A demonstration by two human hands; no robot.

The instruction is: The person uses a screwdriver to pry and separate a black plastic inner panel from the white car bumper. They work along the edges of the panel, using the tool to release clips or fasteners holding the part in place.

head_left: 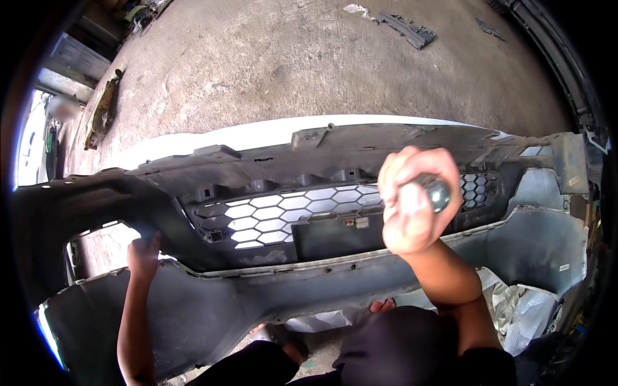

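A person's right hand (418, 202), clenched around a round-ended tool (438, 192), hangs above a dark car bumper (270, 286) stretching before them; the left hand (143, 256) touches an opening's edge, its closure unclear.

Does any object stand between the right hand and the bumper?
Nothing visible does. The right hand, closed around a shiny dark object, is raised over the bumper, but hides the part behind it.

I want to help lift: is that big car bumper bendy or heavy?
The bumper would probably bend a little, since it looks long and thin-walled. It may be light for its size, given the open honeycomb grille. Being curved, it might rock.
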